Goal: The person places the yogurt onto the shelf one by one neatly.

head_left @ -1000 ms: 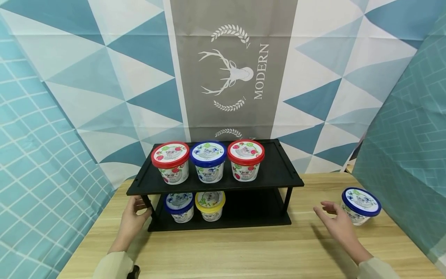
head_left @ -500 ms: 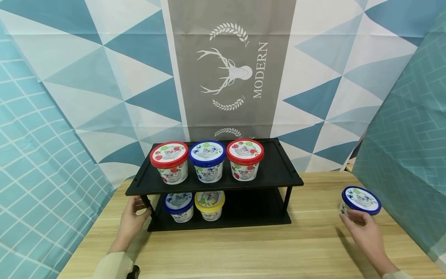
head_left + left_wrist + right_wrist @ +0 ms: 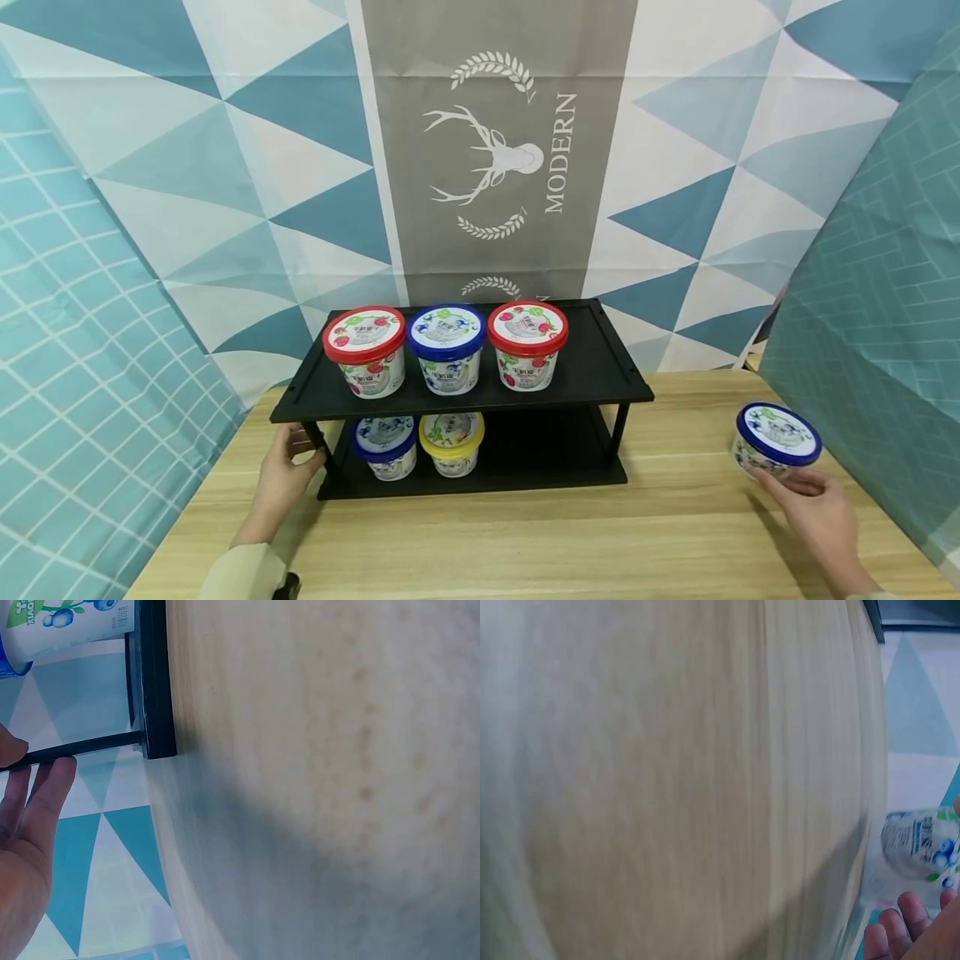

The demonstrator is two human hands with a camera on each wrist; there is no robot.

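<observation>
In the head view, a two-tier black shelf rack stands on the table. My left hand holds its left front post, thumb on one side and fingers on the other. At the right, a white tub with a blue lid and blueberry print sits on the table. My right hand is at the front of this tub, fingers loosely bent. The right wrist view has the tub between the thumb and the fingers, which look apart from it; contact by the thumb is unclear.
The upper tier bears a red-lidded tub, a blue-lidded tub and another red-lidded tub. Below stand a smaller blue-lidded tub and a yellow-lidded tub. Patterned cloth hangs behind the table.
My right hand has moved right to the front of the blue-lidded tub on the table. The left hand keeps its hold on the rack post.
</observation>
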